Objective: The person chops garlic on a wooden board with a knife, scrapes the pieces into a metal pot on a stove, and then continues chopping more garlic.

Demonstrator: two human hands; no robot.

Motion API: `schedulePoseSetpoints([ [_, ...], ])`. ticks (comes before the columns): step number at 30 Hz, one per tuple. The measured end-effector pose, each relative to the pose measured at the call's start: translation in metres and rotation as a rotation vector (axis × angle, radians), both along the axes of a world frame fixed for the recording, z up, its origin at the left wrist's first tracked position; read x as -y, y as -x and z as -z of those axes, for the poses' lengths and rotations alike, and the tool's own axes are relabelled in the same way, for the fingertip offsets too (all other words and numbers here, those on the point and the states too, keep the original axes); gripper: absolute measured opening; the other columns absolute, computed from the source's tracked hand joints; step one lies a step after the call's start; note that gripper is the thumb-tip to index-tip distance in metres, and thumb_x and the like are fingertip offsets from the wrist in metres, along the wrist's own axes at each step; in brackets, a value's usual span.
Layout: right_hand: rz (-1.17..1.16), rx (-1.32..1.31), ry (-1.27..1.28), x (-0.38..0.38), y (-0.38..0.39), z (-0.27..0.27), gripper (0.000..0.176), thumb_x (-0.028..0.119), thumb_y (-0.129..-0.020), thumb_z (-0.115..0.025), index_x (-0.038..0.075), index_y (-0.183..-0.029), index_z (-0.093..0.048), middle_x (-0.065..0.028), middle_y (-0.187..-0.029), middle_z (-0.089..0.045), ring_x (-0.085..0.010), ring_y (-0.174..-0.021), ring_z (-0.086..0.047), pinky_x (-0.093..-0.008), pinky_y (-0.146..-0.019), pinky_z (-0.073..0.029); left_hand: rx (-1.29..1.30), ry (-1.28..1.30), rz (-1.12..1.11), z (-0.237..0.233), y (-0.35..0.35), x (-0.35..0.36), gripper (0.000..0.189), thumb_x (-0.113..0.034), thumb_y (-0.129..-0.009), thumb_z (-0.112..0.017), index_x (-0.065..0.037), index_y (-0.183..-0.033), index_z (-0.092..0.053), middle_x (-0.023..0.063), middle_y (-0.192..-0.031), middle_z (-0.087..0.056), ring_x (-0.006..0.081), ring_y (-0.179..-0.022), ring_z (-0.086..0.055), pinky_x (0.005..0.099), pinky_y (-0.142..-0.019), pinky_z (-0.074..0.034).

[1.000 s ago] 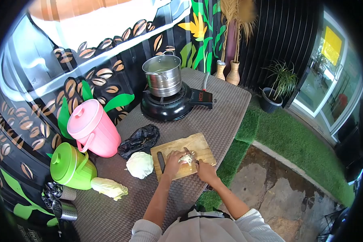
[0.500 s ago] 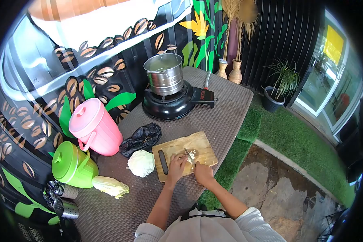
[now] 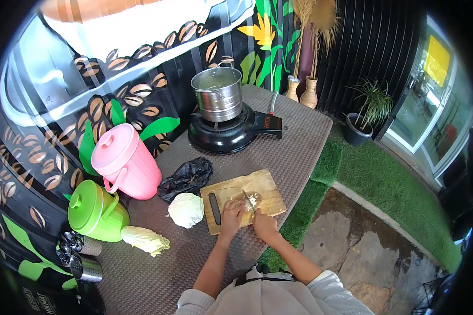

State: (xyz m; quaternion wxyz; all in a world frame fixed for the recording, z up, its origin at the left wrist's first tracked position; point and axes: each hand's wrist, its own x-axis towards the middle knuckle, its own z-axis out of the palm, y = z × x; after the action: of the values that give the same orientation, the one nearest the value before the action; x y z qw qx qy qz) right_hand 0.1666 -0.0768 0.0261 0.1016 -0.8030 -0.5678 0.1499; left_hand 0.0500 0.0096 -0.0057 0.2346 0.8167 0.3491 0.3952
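Note:
My right hand (image 3: 265,224) is closed around the handle of a knife (image 3: 248,200), whose blade points away from me over the wooden cutting board (image 3: 268,185). Small pale chopped pieces (image 3: 254,199) lie on the board just right of the blade. Left of the knife, my left hand (image 3: 232,215) rests on the board with its fingers bent and drawn together near the blade. Whatever is under those fingertips is hidden. A round pale cabbage (image 3: 186,210) sits beside the board's left edge.
A leafy cabbage piece (image 3: 145,240), a black plastic bag (image 3: 185,179), a pink jug (image 3: 127,163) and a green jug (image 3: 96,212) stand to the left. Behind the board, a metal pot (image 3: 217,97) sits on a black gas stove (image 3: 220,137). Metal cutlery holders (image 3: 86,269) are at the far left.
The knife blade now lies closer to my left fingertips, at a slightly different angle. Both hands stay at the board, and the whole view has shifted slightly.

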Motion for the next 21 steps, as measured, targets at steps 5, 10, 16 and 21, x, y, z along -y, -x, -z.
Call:
schedulePoseSetpoints([
  [5,-0.007,0.065,-0.055,0.011,0.008,0.013,0.021,0.016,-0.087,-0.052,0.0,-0.099,-0.045,-0.0203,-0.073,-0.066,-0.0357,-0.071,-0.068,-0.0441,-0.061,-0.055,-0.044,-0.008,-0.015,0.004,0.002,0.0,0.02,-0.014,-0.083,-0.066,-0.005,-0.1,-0.07,0.0081,-0.1,-0.065,0.0266,-0.104,-0.055,0.0364,-0.089,-0.046],
  [10,0.013,0.051,-0.08,0.003,0.002,0.011,0.023,0.01,-0.082,-0.053,-0.001,-0.101,-0.045,-0.0199,-0.072,-0.066,-0.0361,-0.072,-0.068,-0.0445,-0.062,-0.055,-0.025,-0.009,-0.008,0.001,0.0,-0.001,0.019,-0.012,-0.079,-0.069,-0.003,-0.096,-0.071,0.0106,-0.097,-0.066,0.0274,-0.101,-0.056,0.0368,-0.088,-0.046],
  [16,-0.198,0.068,0.029,-0.013,-0.026,-0.013,0.018,0.012,-0.085,-0.05,0.0,-0.1,-0.047,-0.0203,-0.082,-0.067,-0.0336,-0.074,-0.069,-0.043,-0.062,-0.056,-0.035,-0.016,-0.018,-0.001,0.0,-0.001,0.018,-0.01,-0.08,-0.067,-0.005,-0.097,-0.071,0.0103,-0.098,-0.065,0.0269,-0.101,-0.056,0.0365,-0.086,-0.047],
  [21,0.001,0.078,-0.124,0.012,0.004,0.012,0.02,0.011,-0.085,-0.05,-0.002,-0.101,-0.049,-0.0203,-0.072,-0.066,-0.0344,-0.068,-0.068,-0.0436,-0.058,-0.055,-0.031,-0.014,-0.018,-0.004,0.0,0.0,0.019,-0.01,-0.08,-0.067,-0.005,-0.097,-0.071,0.0101,-0.098,-0.065,0.0272,-0.1,-0.056,0.0367,-0.085,-0.047],
])
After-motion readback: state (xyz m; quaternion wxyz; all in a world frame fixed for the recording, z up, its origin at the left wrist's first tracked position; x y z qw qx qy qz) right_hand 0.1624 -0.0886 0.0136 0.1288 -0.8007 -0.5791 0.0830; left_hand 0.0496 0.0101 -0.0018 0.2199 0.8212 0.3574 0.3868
